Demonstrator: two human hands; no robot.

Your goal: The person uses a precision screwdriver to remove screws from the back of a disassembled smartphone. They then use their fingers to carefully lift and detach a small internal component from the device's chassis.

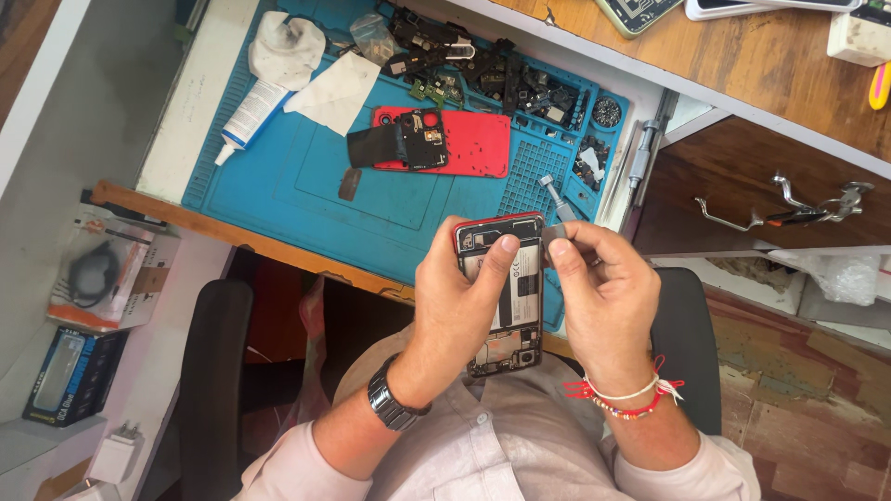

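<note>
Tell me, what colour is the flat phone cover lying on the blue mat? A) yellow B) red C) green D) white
B: the phone back cover on the blue mat is red, with dark parts resting on its left end, while both hands hold an opened phone nearer the person.

Far left: clear blister package [102, 278] with orange card, above a dark blue box [72, 376]. On the blue mat, a white tube [252, 113] with blue label.

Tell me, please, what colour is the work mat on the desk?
Blue work mat, clearest in the head view.
</note>
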